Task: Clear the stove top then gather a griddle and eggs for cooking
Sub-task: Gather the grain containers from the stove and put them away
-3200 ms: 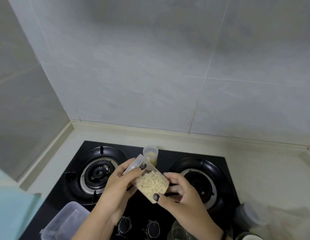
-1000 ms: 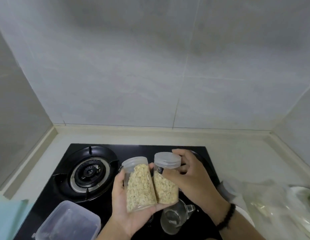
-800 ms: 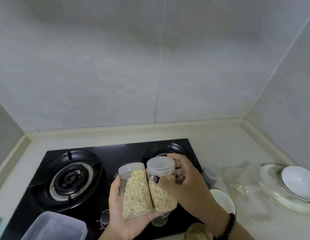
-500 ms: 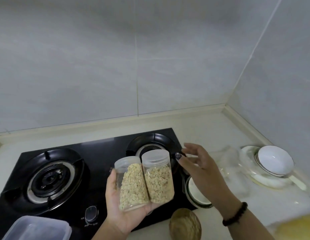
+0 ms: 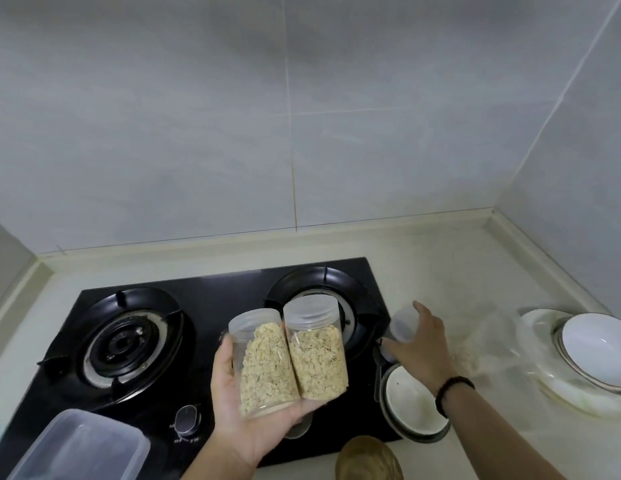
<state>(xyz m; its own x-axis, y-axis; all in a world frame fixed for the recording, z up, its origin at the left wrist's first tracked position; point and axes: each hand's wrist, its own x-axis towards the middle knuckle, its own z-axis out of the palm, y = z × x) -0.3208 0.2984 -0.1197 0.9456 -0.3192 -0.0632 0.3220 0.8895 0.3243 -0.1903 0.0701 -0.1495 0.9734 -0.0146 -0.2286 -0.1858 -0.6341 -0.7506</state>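
My left hand [image 5: 246, 420] holds two clear plastic jars of oats side by side above the black two-burner stove [image 5: 205, 306]: the left oat jar [image 5: 264, 362] and the right oat jar [image 5: 316, 351], both capped. My right hand [image 5: 418, 344] reaches right of the stove and curls around a small clear lidded container [image 5: 402, 327] at the stove's right edge. No griddle or eggs are in view.
A white bowl [image 5: 414, 407] sits at the stove's front right corner, a brown round object [image 5: 369, 459] below it. A clear plastic box [image 5: 80, 448] lies at the front left. A white plate with a bowl [image 5: 593, 344] and a plastic bag [image 5: 489, 341] are on the right counter.
My right hand let go of the second oat jar, leaving both in my left hand, and reached right to the small clear container. The view swung right.
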